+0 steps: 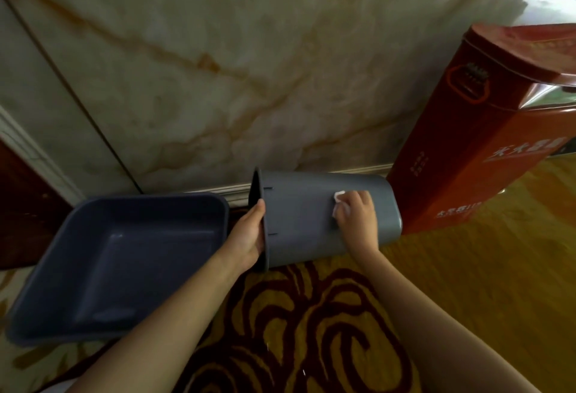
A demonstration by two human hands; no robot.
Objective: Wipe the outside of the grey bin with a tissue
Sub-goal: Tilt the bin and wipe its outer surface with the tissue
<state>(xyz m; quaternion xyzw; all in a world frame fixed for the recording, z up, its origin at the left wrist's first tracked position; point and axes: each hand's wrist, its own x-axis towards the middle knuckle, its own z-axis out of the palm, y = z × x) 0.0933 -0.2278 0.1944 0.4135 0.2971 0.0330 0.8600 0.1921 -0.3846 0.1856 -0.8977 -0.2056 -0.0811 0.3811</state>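
The grey bin [305,224] lies on its side just off centre toward 5 o'clock, mouth facing 9 o'clock and base pointing to 3 o'clock. The left hand [249,233] holds it at the rim: its grip is closed over the edge, thumb on the outside wall, with the fingers hidden, apparently inside the mouth. The right hand [357,215] has its grip bunched on a small white tissue [338,198], with the fingers bent over the wad and pressing it flat against the upper side wall near the base.

The risks look modest. The bin is round-sided and held at one end only, so a hard stroke could roll or swing it out of the rim hold. The tissue is thin, and heavy pressure could shred it and leave scraps on the plastic. The side facing the floor is out of sight and would be easy to miss without turning the bin.

Underneath is a carpet [311,314], gold with dark red swirls. Behind, at 12 o'clock, stands a marble wall [218,65], cream with tan veins, ending in a pale skirting [237,190]. A blue-grey basin [149,198] sits tilted at 8 o'clock, just beside the bin's mouth. A tall red tin [467,143] with printed lettering leans at 3 o'clock, close to the bin's base.
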